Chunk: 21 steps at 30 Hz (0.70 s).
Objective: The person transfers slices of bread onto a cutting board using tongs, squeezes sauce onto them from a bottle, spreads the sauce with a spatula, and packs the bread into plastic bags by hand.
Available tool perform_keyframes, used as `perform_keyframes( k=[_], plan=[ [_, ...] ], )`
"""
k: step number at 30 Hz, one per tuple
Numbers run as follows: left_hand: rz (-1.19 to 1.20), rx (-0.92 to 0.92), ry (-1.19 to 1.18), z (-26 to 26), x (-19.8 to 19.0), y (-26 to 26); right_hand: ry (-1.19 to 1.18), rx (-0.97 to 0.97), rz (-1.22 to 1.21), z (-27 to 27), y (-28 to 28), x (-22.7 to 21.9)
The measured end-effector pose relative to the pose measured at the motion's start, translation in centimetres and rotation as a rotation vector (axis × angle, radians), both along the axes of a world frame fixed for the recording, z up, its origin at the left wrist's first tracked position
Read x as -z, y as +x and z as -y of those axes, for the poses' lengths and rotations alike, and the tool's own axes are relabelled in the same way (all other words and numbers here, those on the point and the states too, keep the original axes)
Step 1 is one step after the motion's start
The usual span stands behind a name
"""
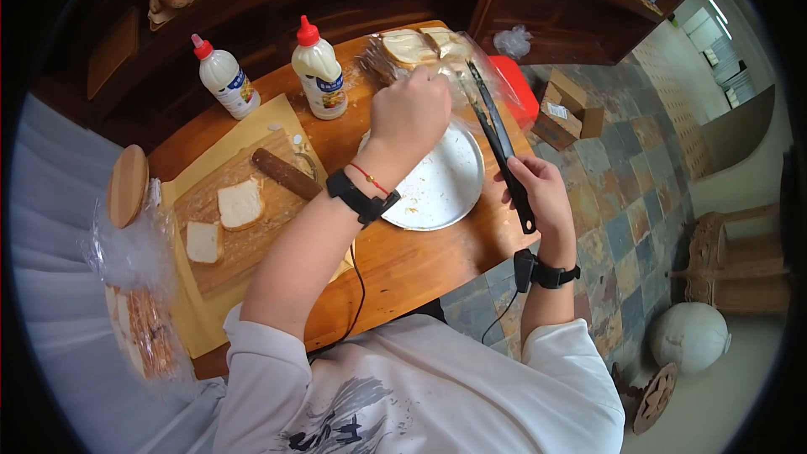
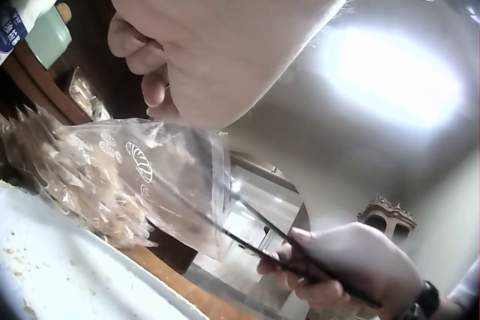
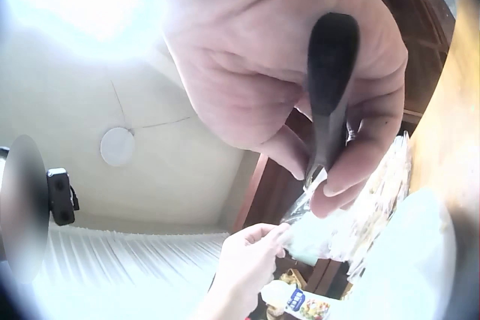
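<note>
My left hand (image 1: 412, 113) is raised over the far edge of the round white plate (image 1: 437, 193), its fingers curled and pinching the mouth of a clear plastic bag (image 2: 161, 177). Slices of bread (image 1: 409, 47) show in the bag at the table's far end. In my right hand (image 1: 542, 195) I grip black tongs (image 1: 503, 145) by the handle, thumb on one side and fingers on the other. Their two arms stand apart, and the tips overlap the bag in the head view. Crumbs dot the plate.
Two white squeeze bottles (image 1: 318, 76) with red caps stand at the back left. A wooden board (image 1: 244, 240) carries two bread slices and a brown rolling pin (image 1: 284, 173). More bagged bread (image 1: 143, 328) lies at left. A red stool (image 1: 514, 88) and cardboard box (image 1: 561, 113) sit beyond the table.
</note>
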<state>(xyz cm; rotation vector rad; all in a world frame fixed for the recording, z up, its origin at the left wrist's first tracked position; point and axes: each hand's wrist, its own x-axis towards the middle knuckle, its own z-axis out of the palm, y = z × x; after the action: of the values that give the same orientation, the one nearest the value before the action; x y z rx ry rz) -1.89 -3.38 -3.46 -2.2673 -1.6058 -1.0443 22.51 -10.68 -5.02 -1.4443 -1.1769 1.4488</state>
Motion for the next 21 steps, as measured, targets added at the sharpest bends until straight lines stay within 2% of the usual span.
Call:
perform_keyframes(
  k=[4, 9, 13, 16, 17, 18, 20, 21],
  plan=[
    [0.053, -0.009, 0.009, -0.2, -0.8, -0.3, -0.022, 0.007, 0.097, 2.2, 1.0, 0.3],
    [0.056, 0.010, -0.004, 0.2, -1.4, -0.1, 0.144, 0.050, 0.261, 4.1, 2.9, 2.6],
    [0.020, 0.045, -0.009, 0.6, -1.3, 0.4, 0.162, 0.087, 0.393, 3.3, 1.9, 1.8],
    [-0.034, 0.045, 0.014, 0.7, -0.6, 0.6, 0.110, 0.065, 0.348, 1.2, 0.3, 0.8],
    [-0.059, 0.041, 0.036, 0.8, -0.4, 0.5, 0.101, 0.028, 0.233, 0.4, 0.0, 1.0],
    [-0.057, 0.031, 0.037, 0.9, -0.2, 0.5, 0.104, 0.018, 0.235, -0.6, -0.3, 1.3],
    [-0.074, 0.063, 0.056, 1.2, 0.3, 0.4, -0.014, -0.036, 0.038, -2.2, -1.2, 1.6],
    [-0.073, 0.050, 0.058, 1.3, 0.4, 0.3, -0.042, -0.055, 0.023, -2.8, -1.9, 1.3]
  ],
)
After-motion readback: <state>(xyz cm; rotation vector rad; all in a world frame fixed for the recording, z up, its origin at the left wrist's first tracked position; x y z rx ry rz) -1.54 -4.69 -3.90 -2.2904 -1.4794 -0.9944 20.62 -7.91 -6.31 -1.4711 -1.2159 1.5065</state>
